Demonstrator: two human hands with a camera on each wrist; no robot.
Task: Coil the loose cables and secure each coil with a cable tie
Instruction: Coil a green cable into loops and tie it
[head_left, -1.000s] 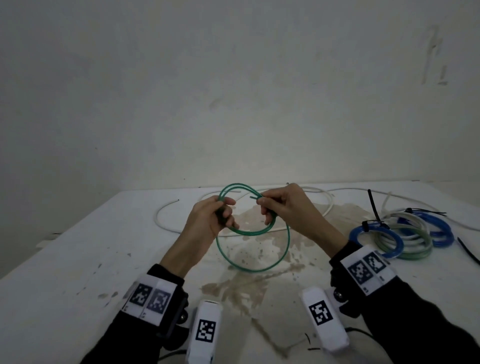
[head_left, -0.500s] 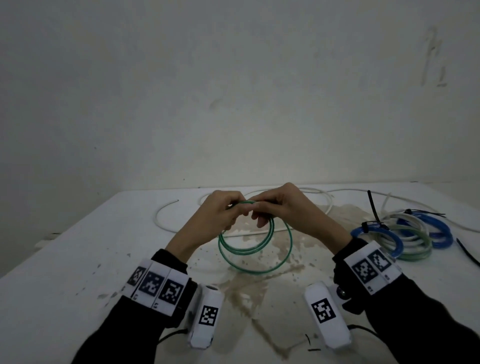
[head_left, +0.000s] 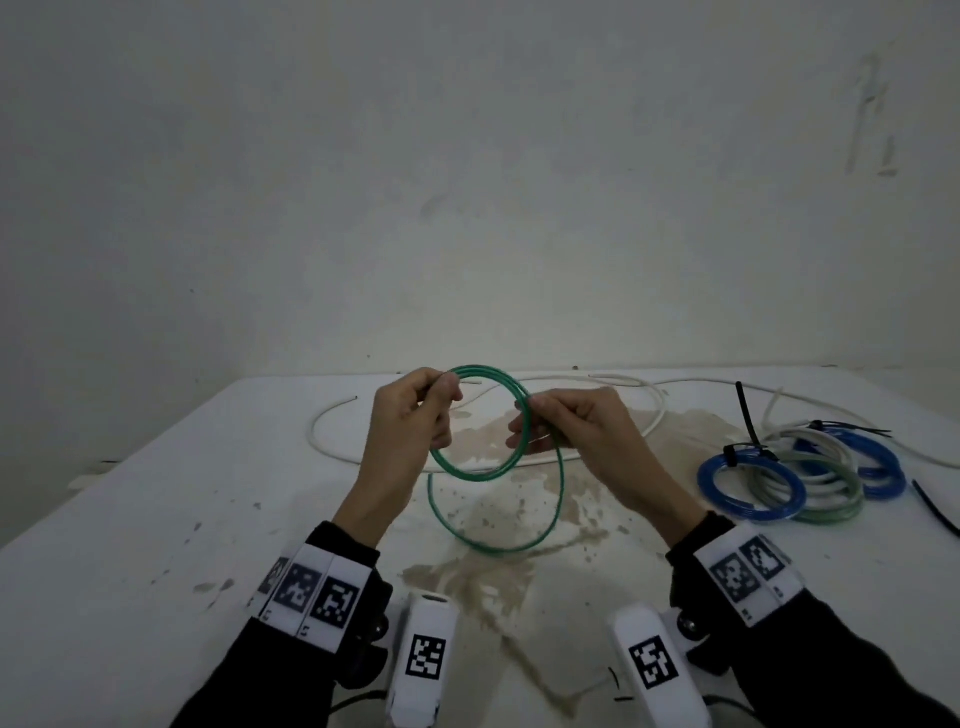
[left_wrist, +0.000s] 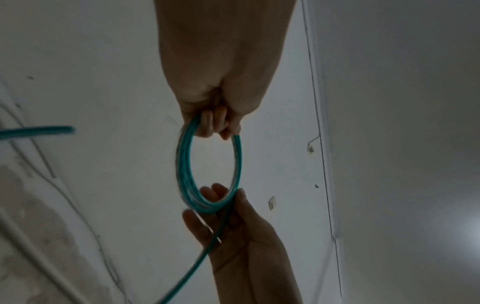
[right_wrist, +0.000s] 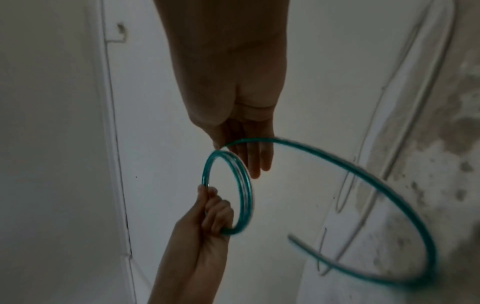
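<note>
Apart now, left hand (head_left: 410, 415) and right hand (head_left: 566, 431) pinch green cable (head_left: 483, 421) — tail blurred.

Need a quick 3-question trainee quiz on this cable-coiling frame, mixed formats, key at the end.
1. True or false: the green cable is already fully wound, with no loose tail.
2. Multiple choice: where do the finished coils lie? A) by the left hand B) on the table beyond the right hand C) on the floor
3. Fill in: the long uncoiled cable lying across the table behind the hands is ____.

Key: 1 false, a loose loop hangs below the coil; 2 B; 3 white.
</note>
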